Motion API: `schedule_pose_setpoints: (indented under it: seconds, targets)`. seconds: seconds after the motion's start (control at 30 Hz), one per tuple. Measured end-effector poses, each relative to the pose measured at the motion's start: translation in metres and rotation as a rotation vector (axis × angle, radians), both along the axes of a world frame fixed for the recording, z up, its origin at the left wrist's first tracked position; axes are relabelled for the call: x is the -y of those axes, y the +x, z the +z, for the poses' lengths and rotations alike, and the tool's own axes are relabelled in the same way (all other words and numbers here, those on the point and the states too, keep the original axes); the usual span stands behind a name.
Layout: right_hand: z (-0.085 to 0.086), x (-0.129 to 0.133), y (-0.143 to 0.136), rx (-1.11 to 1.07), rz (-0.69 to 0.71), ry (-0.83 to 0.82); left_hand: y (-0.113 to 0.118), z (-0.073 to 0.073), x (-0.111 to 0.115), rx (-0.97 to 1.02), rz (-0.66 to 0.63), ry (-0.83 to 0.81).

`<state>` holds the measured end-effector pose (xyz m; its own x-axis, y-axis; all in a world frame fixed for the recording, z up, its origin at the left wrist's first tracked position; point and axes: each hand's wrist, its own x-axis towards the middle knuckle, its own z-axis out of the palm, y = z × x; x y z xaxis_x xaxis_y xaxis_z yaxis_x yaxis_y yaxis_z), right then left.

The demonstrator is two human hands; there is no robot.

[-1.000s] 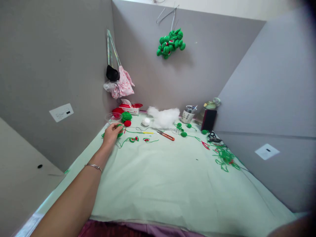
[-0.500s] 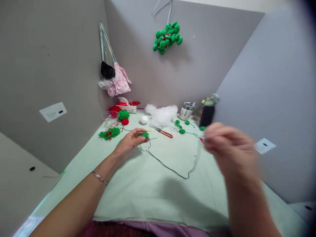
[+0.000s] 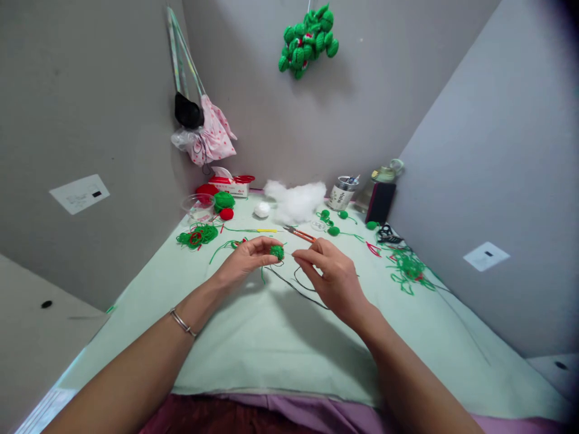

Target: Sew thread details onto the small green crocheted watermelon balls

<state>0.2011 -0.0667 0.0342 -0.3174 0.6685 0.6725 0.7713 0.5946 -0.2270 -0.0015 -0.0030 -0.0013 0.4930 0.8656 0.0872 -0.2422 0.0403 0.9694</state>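
My left hand (image 3: 248,259) pinches a small green crocheted piece (image 3: 277,252) between thumb and fingertips. Just to its right, my right hand (image 3: 328,274) is closed in a pinch on something thin, likely a needle, too fine to make out clearly. A dark thread (image 3: 296,290) loops below both hands on the pale green cloth. Behind my right fingers lie orange-handled snips (image 3: 301,234). A yellow-handled hook (image 3: 266,230) rests behind my left hand, and a small red and green piece lies close to that hand.
White stuffing (image 3: 296,202), a tissue box (image 3: 233,185) and a pen tin (image 3: 342,194) stand at the back. Green yarn scraps lie left (image 3: 199,236) and right (image 3: 409,268). A phone (image 3: 380,203) leans before a bottle. Green crocheted pieces (image 3: 307,42) hang above.
My right hand has come down and left from its raised position, close to the green piece. The dark thread now lies slacker in loops. The view has tilted down slightly.
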Motion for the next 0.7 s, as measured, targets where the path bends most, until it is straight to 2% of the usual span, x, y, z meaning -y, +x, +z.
schedule_pose_setpoints:
  seconds: [0.27, 0.47, 0.7]
  targets:
    - [-0.0016, 0.0002, -0.0047, 0.059, -0.008, 0.006, 0.0001, -0.004, -0.0018, -0.031, -0.007, 0.038]
    - [-0.0023, 0.0012, -0.0049, 0.095, -0.005, -0.003, 0.0012, -0.0015, -0.0017, -0.053, 0.023, 0.031]
    - [-0.0067, 0.0013, -0.0054, 0.161, -0.008, -0.052, 0.0025, -0.0007, -0.0008, -0.12, 0.038, 0.093]
